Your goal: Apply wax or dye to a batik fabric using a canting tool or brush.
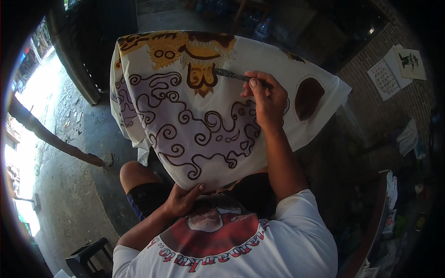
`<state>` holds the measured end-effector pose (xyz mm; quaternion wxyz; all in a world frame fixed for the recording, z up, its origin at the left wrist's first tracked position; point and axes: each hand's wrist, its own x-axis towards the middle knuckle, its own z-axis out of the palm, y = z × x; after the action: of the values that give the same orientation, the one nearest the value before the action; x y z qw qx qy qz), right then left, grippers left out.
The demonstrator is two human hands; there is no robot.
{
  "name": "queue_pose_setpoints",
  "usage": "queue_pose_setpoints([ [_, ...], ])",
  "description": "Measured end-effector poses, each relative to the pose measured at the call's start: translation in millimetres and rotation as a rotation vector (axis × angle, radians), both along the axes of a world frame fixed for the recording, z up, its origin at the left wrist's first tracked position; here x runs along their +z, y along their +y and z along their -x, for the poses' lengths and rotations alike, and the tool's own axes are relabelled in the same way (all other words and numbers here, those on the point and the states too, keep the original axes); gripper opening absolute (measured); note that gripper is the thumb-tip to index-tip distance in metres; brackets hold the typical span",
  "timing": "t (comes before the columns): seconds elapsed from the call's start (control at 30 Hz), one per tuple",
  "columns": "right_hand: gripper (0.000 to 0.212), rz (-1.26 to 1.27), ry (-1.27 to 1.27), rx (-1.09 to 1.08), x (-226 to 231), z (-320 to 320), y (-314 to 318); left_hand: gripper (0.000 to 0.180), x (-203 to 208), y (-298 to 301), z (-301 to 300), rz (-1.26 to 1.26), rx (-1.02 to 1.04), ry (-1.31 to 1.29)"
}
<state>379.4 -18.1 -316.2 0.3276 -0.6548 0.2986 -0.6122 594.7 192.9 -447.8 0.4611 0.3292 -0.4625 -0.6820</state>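
Grey floor [76, 194] flanks white cloth [197, 109] patterned lilac, brown and gold.

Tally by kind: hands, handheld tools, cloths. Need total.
Hands: 2 (left hand at the near edge, right hand gripping the tool)
Handheld tools: 1 (slim brush-like tool)
Cloths: 1 (patterned white cloth)
Total: 4

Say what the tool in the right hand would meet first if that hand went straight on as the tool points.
Likely the brown-outlined golden motif on the white cloth: the tip of the dark tool in the right hand appears at its right edge, though contact is unclear.
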Motion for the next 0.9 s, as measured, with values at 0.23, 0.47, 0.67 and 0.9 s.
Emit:
queue_pose_setpoints([
  [0.23, 0.014, 0.016, 0.017, -0.016, -0.3, -4.1, -8.8, 0.041, -3.8, 0.6, -0.3, 0.005, 0.01, 0.031],
  [0.47, 0.014, 0.035, 0.033, -0.028, -3.9, -3.9, -12.1, 0.04, -4.8, 0.5, -0.9, 0.002, 0.008, 0.003],
  [0.67, 0.014, 0.058, 0.059, -0.047, -4.7, -3.5, -10.3, 0.039, -0.9, -0.7, -0.7, 0.024, 0.011, -0.02],
  [0.9, 0.017, 0.032, 0.138, -0.051, -3.5, -1.6, -6.1, 0.039, -1.6, -0.2, -0.8, 0.009, 0.011, -0.01],
])
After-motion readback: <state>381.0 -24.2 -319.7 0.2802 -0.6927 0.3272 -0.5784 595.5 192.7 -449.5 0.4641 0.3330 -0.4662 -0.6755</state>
